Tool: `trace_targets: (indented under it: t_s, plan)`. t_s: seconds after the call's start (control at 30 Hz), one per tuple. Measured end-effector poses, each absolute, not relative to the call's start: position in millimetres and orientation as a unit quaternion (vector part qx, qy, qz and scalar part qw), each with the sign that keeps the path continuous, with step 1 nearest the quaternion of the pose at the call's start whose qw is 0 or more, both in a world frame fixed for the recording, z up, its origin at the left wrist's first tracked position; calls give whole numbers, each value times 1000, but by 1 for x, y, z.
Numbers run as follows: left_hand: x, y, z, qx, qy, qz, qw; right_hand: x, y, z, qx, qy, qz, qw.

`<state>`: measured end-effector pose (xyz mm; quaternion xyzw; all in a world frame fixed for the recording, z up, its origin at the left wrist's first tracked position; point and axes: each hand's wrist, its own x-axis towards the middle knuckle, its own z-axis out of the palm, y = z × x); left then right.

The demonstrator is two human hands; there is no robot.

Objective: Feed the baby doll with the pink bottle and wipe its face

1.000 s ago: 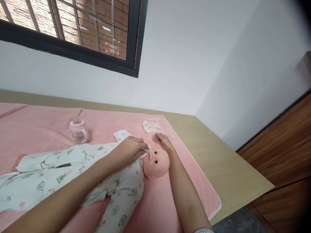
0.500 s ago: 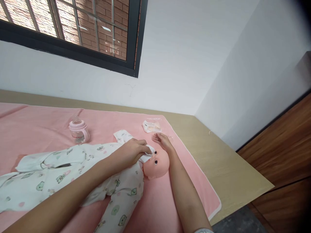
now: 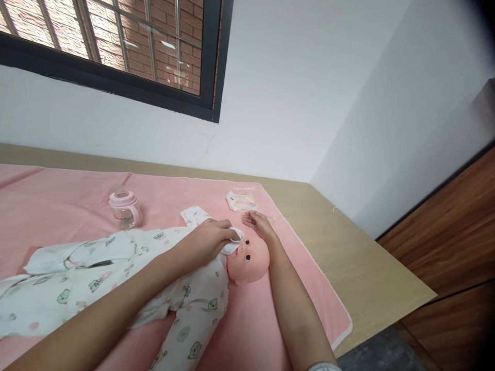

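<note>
A baby doll (image 3: 249,260) in a white sleepsuit with small bear prints (image 3: 116,268) lies on a pink blanket (image 3: 58,206), head to the right. My left hand (image 3: 207,239) pinches a small white pad (image 3: 236,235) against the doll's cheek by its eye. My right hand (image 3: 260,225) lies flat behind the top of the doll's head, fingers stretched out, touching it.
A pink baby bottle (image 3: 124,209) stands on the blanket beyond the doll. A small opened white packet (image 3: 241,201) lies near the blanket's far right corner. The blanket covers a light wooden table (image 3: 367,268) set against white walls, under a dark-framed window (image 3: 116,46).
My left hand has slid the white pad from the doll's mouth and chin up to the cheek by the eye. The right hand stays in place.
</note>
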<state>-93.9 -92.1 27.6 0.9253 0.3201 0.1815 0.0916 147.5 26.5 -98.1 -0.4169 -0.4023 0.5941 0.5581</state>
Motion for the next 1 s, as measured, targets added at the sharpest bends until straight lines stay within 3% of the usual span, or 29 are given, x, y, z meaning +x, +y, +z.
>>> trace_targets:
  t_s: [0.13,0.27,0.37,0.53,0.67,0.8,1.0]
  plan:
    - [-96,-93,29,922,314,206,95,145,24,-91,-431,-404,575,566]
    - [-102,-89,32,900,330,252,130,137,10,-49,-381,-483,526,587]
    - [-111,-81,33,872,349,315,136,124,-18,2,-299,-626,482,535]
    - [-129,-68,34,822,404,384,118,93,-77,63,-286,-827,279,397]
    - [-140,-64,36,815,421,378,121,70,-96,67,-348,-886,116,282]
    - [-146,-67,40,827,422,358,103,59,-97,59,-381,-893,0,239]
    - [-153,-67,44,833,421,346,96,58,-100,61,-416,-876,-1,243]
